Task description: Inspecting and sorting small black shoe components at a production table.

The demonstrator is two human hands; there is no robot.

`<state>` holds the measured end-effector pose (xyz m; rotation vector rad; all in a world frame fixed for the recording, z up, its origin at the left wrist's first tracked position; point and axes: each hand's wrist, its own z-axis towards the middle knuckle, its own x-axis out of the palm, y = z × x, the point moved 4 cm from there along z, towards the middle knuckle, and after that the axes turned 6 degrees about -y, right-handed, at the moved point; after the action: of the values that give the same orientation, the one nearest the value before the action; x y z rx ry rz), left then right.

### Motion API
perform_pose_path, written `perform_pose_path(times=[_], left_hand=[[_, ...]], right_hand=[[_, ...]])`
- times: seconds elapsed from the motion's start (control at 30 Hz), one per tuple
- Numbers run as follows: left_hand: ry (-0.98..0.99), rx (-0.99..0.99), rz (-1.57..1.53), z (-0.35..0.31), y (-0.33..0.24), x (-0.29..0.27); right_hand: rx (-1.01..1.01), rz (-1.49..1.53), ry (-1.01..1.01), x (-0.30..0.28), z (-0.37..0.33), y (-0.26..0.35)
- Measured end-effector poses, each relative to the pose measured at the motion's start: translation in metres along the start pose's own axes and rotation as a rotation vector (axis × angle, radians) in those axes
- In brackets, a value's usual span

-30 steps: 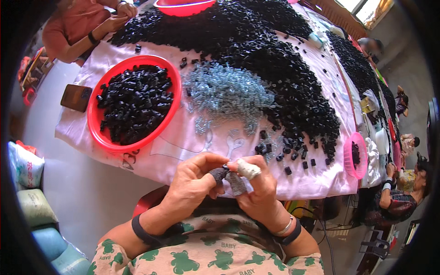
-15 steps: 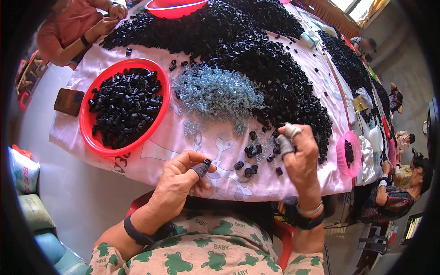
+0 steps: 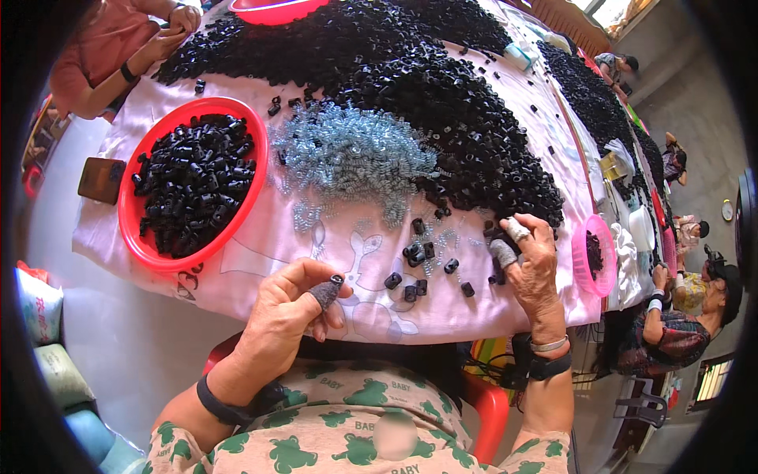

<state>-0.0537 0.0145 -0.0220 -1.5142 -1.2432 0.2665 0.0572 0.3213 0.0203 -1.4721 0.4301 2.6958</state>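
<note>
1. A pale pink cloth (image 3: 489, 314) covers the table; on it, a red basin (image 3: 126, 229) of black pieces stands left of a clear spring heap (image 3: 355, 158), with a larger black heap (image 3: 489, 150) beyond and to the right.
2. A light, steady pinch with the ringed end facing up would probably suit the left hand (image 3: 276, 312) best.
3. For the right hand (image 3: 538, 272), singling out one part at the heap's edge seems wise (its wrapped thumb and forefinger may feel less).
4. The small black piece (image 3: 337, 280) sits at the left thumb and forefinger tips, gripped between them.
5. The right fingertips meet dark parts at the heap's near edge; whether they grasp one, I cannot tell.
</note>
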Motion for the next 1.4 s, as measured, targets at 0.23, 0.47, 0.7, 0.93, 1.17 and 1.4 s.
perform_pose_path(times=[0.23, 0.47, 0.7, 0.93, 1.17, 1.4], left_hand=[[-0.002, 0.03, 0.037, -0.001, -0.001, 0.001], [0.012, 0.029, 0.035, 0.0, 0.002, 0.001], [0.003, 0.046, 0.02, 0.0, 0.001, 0.001], [-0.003, 0.049, 0.024, 0.0, 0.002, 0.001], [-0.007, 0.047, 0.02, 0.0, 0.001, 0.0], [0.017, 0.014, 0.013, 0.0, 0.0, -0.001]], right_hand=[[0.135, -0.092, -0.097, -0.013, -0.031, -0.037], [0.18, -0.017, -0.181, -0.029, -0.034, -0.033], [0.172, 0.036, -0.103, -0.039, -0.035, -0.005], [0.218, 0.158, -0.058, -0.031, -0.017, -0.001], [0.059, 0.192, 0.065, 0.003, 0.0, 0.025], [-0.146, 0.186, 0.097, -0.001, -0.02, 0.056]])
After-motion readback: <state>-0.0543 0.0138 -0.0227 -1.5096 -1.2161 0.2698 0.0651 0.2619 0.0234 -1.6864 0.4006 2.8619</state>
